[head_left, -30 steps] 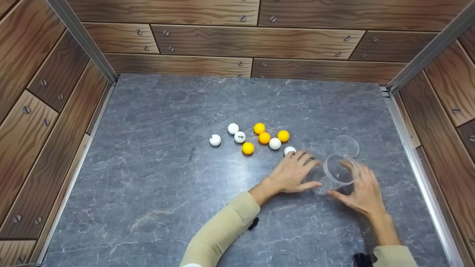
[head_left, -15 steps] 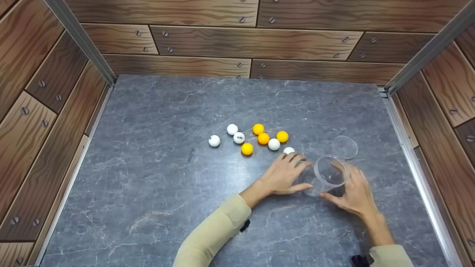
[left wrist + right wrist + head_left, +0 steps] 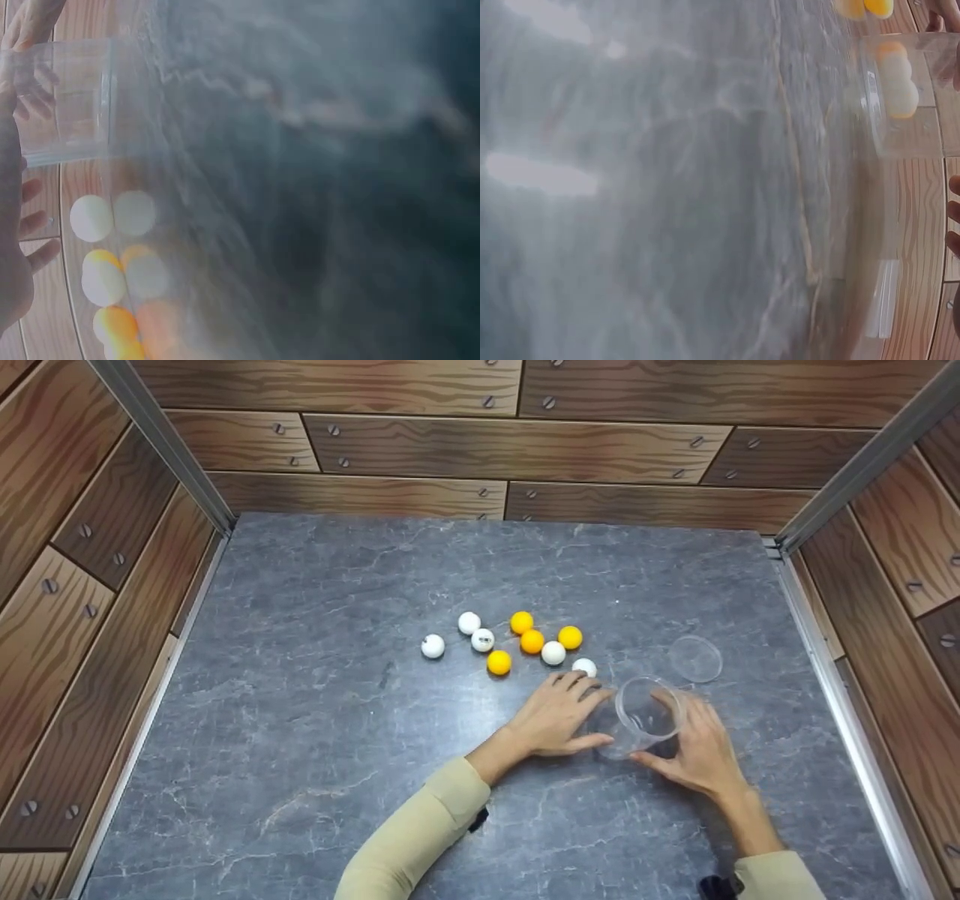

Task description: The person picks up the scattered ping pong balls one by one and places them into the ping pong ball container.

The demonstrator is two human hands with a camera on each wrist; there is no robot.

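Left hand (image 3: 553, 718) and right hand (image 3: 697, 746) flank the clear cup (image 3: 631, 727), fingers spread, apparently touching it.

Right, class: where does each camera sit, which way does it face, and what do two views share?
Head: on the head, facing forward and down; left hand, right hand, sleeves show.
Left wrist: worn there, looking across the table; both hands at left edge.
Right wrist: worn there, looking across the table; both hands at right edge.
Both wrist views share the clear container and balls.

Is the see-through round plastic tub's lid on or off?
Off: the clear, round plastic lid lies on the grey marbled tabletop, apart from the tub.
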